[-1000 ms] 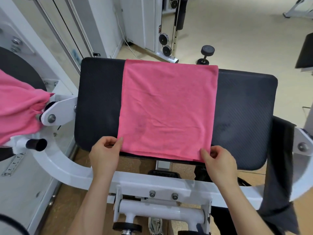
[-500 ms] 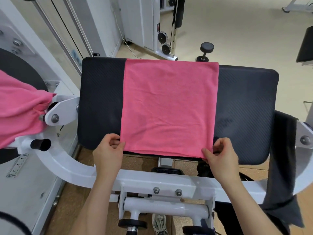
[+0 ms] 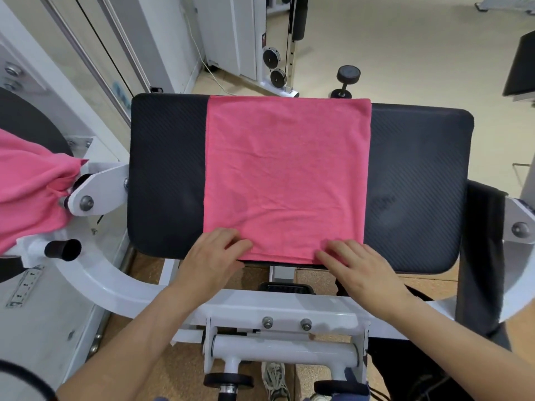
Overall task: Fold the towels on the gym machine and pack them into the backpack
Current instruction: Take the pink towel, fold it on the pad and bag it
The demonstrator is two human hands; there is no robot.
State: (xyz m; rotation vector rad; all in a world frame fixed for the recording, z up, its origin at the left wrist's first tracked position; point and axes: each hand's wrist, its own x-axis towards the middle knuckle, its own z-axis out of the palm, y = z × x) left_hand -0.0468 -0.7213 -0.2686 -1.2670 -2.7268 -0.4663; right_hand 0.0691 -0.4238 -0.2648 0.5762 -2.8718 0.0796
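Note:
A pink towel (image 3: 286, 180) lies folded flat on the black pad (image 3: 165, 175) of the gym machine. My left hand (image 3: 211, 256) rests on the towel's near left corner, fingers laid flat over the cloth. My right hand (image 3: 359, 264) presses on the near right corner, fingers spread and pointing left. A second pink towel (image 3: 29, 192) hangs bunched over the machine's left arm. A dark cloth (image 3: 480, 256) hangs over the right arm. No backpack shows clearly in this view.
The white frame (image 3: 278, 308) of the machine runs below the pad. A small dumbbell (image 3: 346, 82) stands on the floor beyond the pad, next to a cable machine (image 3: 278, 53). A shoe (image 3: 275, 377) shows underneath.
Both hands let go of the towel's near corners and moved inward onto the cloth, now lying flat on its near edge. The towel has stayed in place.

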